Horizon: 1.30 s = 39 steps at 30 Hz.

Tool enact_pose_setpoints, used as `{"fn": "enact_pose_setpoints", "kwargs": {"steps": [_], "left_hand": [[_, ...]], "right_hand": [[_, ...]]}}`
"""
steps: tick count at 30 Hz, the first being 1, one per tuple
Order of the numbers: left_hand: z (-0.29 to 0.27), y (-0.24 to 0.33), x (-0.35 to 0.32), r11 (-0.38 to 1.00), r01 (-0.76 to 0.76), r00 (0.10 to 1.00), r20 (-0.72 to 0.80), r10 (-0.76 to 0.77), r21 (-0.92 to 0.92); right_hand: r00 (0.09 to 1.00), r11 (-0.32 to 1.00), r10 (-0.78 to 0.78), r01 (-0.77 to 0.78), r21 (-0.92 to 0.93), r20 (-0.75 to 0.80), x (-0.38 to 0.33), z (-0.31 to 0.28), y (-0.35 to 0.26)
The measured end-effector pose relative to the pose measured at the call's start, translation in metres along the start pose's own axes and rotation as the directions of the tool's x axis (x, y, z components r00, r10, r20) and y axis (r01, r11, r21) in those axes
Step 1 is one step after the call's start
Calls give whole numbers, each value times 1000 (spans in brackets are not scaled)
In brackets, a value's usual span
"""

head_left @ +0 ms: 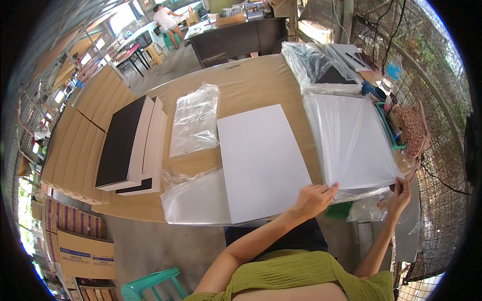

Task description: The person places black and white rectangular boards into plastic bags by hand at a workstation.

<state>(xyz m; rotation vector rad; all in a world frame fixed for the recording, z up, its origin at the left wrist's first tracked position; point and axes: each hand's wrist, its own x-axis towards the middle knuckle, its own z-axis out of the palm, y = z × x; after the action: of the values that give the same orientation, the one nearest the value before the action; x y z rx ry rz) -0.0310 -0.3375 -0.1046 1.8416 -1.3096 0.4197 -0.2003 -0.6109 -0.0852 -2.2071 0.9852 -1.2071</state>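
Observation:
A stack of white sheets in a clear plastic bag (351,145) lies on the right side of the table. My left hand (317,197) pinches the bag at its near left corner. At the near right corner, the fingers of my right hand (400,193) are closed on the same plastic. Left of the bag rests a large white board (263,165), partly over a clear plastic sleeve (196,200). Farther back lies a folded pile of clear plastic bags (195,120).
Thick black-topped stacks (123,140) stand at the left beside rows of brown packs (75,145). Beyond my right hand are a green basket (389,125) and a patterned pouch (414,130). A teal stool (153,283) is below the table; another person (165,20) works far back.

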Motion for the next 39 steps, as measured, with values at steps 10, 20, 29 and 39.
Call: {"fn": "enact_pose_setpoints", "kwargs": {"steps": [10, 20, 29, 39], "left_hand": [[-97, 8, -61, 939, 341, 918, -198, -344, -52], [-247, -75, -242, 339, 885, 459, -722, -518, 319], [-274, -95, -250, 239, 940, 340, -727, -596, 244], [-288, -56, -206, 258, 808, 589, -749, -303, 530]], "right_hand": [[967, 939, -184, 120, -323, -176, -9, -4, 24], [899, 779, -438, 369, 507, 18, -35, 104, -179], [624, 481, -758, 341, 808, 188, -66, 128, -312], [323, 159, -925, -151, 976, 200, -101, 140, -322]]}}
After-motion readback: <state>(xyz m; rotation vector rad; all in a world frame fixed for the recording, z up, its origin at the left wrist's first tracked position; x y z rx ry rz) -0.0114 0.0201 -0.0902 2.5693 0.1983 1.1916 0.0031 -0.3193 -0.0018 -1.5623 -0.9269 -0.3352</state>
